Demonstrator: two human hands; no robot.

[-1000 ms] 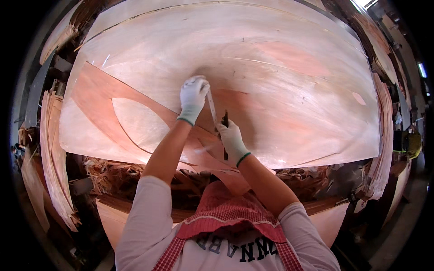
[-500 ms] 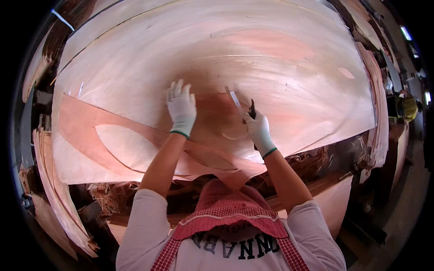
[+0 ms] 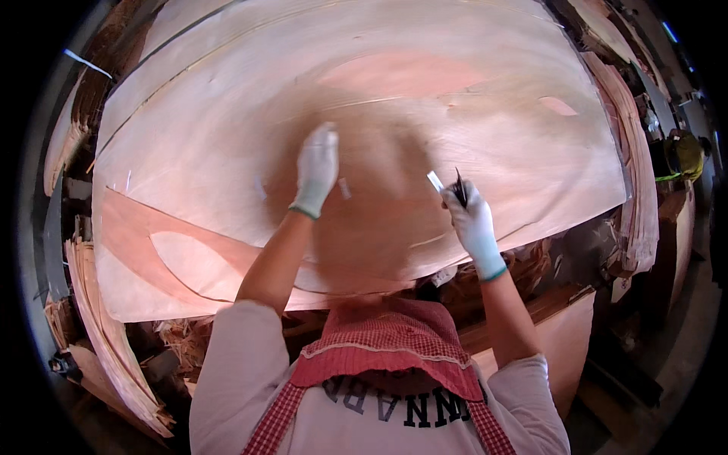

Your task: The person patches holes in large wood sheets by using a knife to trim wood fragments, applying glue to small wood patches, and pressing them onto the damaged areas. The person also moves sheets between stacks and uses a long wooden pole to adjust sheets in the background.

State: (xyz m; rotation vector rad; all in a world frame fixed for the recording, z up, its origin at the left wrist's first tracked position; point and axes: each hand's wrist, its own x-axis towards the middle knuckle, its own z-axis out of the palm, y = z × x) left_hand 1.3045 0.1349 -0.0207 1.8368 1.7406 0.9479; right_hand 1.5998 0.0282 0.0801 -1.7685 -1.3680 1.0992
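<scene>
A large pale wood veneer sheet (image 3: 523, 159) lies in front of me. Over its middle, my white-gloved left hand (image 3: 317, 163) is stretched out, fingers side by side and slightly blurred, holding nothing visible. My gloved right hand (image 3: 474, 220), near the sheet's right front part, grips a dark pointed hand tool (image 3: 459, 189) whose exact kind is unclear. A short white strip (image 3: 434, 180) sticks out beside its fingers. Two small pale strips, one a blurred strip (image 3: 345, 188), show near my left hand. Between my forearms, a reddish-brown area (image 3: 360, 246) is smeared by motion.
A darker pink veneer area (image 3: 136, 231) with a curved pale opening marks the left front. Stacked veneer edges (image 3: 637, 174) stand at the right, with more stacked veneer (image 3: 110, 334) at the left. Torn scraps (image 3: 186, 341) lie under the front edge. A person (image 3: 686, 155) is far right.
My right hand has moved right and slightly nearer with the tool and white strip. My left hand has turned edge-on, fingers closer together. The reddish veneer between my hands has shifted and blurred.
</scene>
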